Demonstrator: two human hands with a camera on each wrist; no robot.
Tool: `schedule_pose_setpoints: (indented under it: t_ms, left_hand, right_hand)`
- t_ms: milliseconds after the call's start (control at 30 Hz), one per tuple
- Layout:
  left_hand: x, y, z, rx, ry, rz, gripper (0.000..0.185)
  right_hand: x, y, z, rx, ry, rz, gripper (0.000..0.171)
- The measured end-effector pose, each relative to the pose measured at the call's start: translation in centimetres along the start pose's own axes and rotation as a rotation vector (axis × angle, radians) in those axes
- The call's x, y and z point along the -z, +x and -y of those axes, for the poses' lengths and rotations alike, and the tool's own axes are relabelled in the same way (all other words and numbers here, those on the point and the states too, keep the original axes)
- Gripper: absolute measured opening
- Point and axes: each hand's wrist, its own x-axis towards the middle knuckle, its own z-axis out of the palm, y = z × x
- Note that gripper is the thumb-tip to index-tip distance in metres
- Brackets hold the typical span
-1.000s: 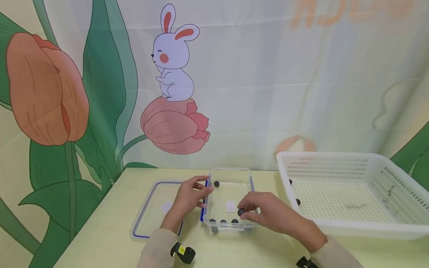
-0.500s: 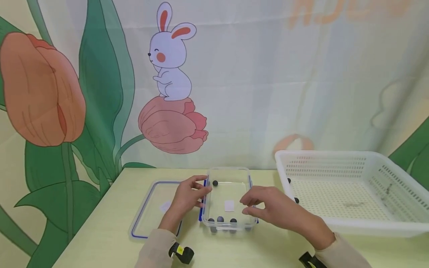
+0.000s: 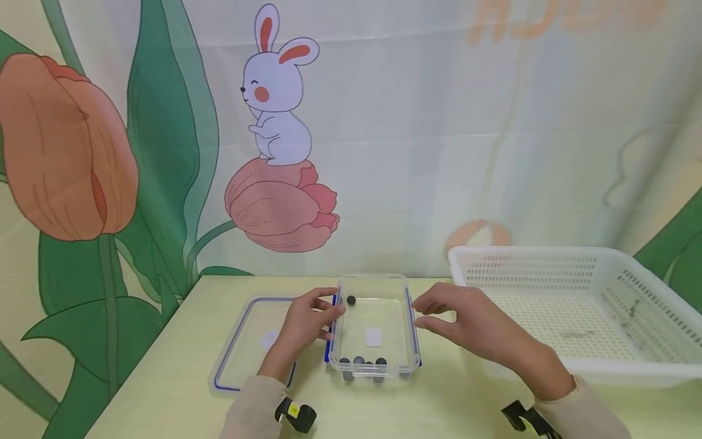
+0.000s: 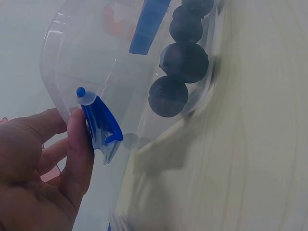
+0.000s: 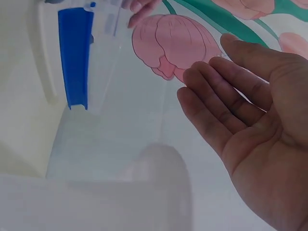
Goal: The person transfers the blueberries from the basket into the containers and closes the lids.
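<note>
A clear plastic storage box (image 3: pixel 384 311) with blue side latches stands without its lid in the head view. Several dark round balls (image 4: pixel 184 62) lie along its near end, and one dark ball (image 3: pixel 351 300) sits at the far left. My left hand (image 3: pixel 308 318) holds the box's left wall, thumb at the rim; in the left wrist view the thumb and fingers pinch it beside a hanging blue latch (image 4: pixel 102 122). My right hand (image 3: pixel 474 320) is just right of the box, empty, its fingers loosely bent with the palm showing in the right wrist view (image 5: pixel 260 120).
The clear lid (image 3: pixel 249 347) with a blue seal lies on the table left of the box, partly behind the left arm. A white perforated basket (image 3: pixel 570 366) stands at the right, its left part covered by my right hand. A printed curtain (image 3: pixel 395 152) hangs behind.
My right hand has let go of a dark ball, which joined the others at the box's near end, and has drawn up and right towards the basket. My left hand keeps its hold.
</note>
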Motion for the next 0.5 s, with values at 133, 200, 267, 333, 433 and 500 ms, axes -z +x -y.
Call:
schedule_pose_setpoints:
  t_ms: [133, 200, 267, 333, 433, 500]
  left_hand:
    - [-0.1, 0.1, 0.0, -0.009, -0.009, 0.006, 0.049]
    - [-0.1, 0.2, 0.0, -0.011, -0.011, 0.007, 0.048]
    - [-0.2, 0.2, 0.1, -0.008, -0.007, 0.008, 0.049]
    - [-0.2, 0.2, 0.1, -0.006, -0.003, 0.005, 0.049]
    - [-0.1, 0.1, 0.2, -0.004, -0.002, -0.001, 0.049]
    - [0.0, 0.1, 0.3, -0.003, -0.003, -0.003, 0.049]
  right_hand:
    - [1.7, -0.3, 0.2, -0.070, -0.032, -0.028, 0.021]
    - [2.6, -0.6, 0.2, -0.081, -0.054, -0.044, 0.021]
    - [3.3, -0.7, 0.0, -0.079, -0.075, -0.058, 0.023]
    - [4.0, -0.8, -0.1, -0.065, -0.094, -0.069, 0.023]
    - [4.9, -0.7, -0.3, -0.066, -0.104, -0.063, 0.022]
    - [5.5, -0.6, -0.4, -0.080, -0.097, -0.048, 0.020]
